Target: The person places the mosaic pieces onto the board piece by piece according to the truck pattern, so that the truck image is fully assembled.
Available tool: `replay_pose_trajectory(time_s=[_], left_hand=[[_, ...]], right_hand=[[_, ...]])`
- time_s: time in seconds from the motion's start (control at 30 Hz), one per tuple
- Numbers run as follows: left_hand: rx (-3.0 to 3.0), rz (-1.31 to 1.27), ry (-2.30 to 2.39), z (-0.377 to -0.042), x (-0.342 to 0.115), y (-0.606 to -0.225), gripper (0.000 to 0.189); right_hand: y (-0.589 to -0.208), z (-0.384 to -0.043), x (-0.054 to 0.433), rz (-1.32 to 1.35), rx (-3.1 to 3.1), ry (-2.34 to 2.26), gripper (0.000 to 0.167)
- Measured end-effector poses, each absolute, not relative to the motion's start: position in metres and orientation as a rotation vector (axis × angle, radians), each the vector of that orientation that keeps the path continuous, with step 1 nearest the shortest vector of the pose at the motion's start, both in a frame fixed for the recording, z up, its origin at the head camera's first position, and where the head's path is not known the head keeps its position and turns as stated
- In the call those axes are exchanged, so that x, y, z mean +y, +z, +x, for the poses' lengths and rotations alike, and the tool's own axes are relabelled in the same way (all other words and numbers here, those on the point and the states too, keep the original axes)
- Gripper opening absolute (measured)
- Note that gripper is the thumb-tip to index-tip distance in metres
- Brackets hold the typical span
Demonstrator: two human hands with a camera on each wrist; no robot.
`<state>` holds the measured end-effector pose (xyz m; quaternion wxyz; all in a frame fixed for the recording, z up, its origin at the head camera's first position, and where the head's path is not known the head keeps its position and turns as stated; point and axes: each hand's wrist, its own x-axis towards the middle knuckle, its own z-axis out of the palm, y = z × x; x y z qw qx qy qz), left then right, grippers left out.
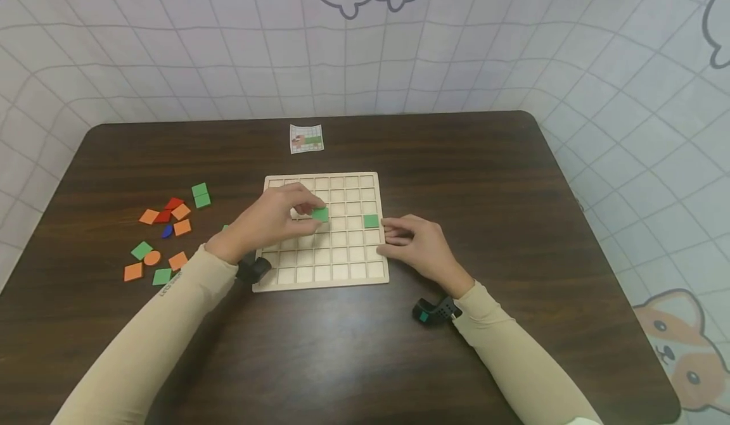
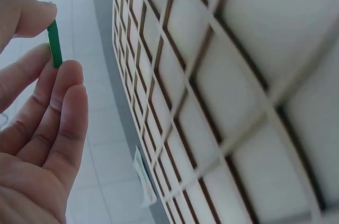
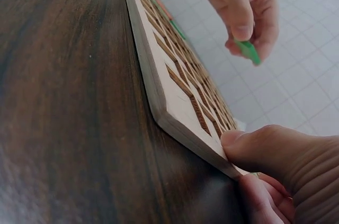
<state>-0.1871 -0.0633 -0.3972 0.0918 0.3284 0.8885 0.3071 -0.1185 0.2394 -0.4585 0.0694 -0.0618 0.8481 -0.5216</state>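
The left hand (image 1: 276, 216) pinches a thin green square tile (image 1: 321, 215) at its fingertips (image 2: 71, 73), above a pale wooden grid board (image 1: 322, 273); the right hand (image 1: 421, 246) grips the board's right edge

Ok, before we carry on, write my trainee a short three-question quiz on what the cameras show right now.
1. Which hand pinches a green tile above the grid board?
2. True or false: the right hand holds a red tile.
3. Where does the printed card lie? A) on the board; B) on the table, beyond the board's far edge; C) under the right hand.

Key:
1. The left hand.
2. False; it holds the board's right edge.
3. B.
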Motion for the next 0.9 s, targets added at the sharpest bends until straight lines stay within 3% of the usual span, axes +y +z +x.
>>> replay_pose_trajectory(time_s=[0.9], left_hand=[[2.530,1.182,0.792,-0.187,0.010,-0.417,0.029]], right_hand=[[-0.457,-0.118,0.239,-0.216,2.584,-1.547,0.048]])
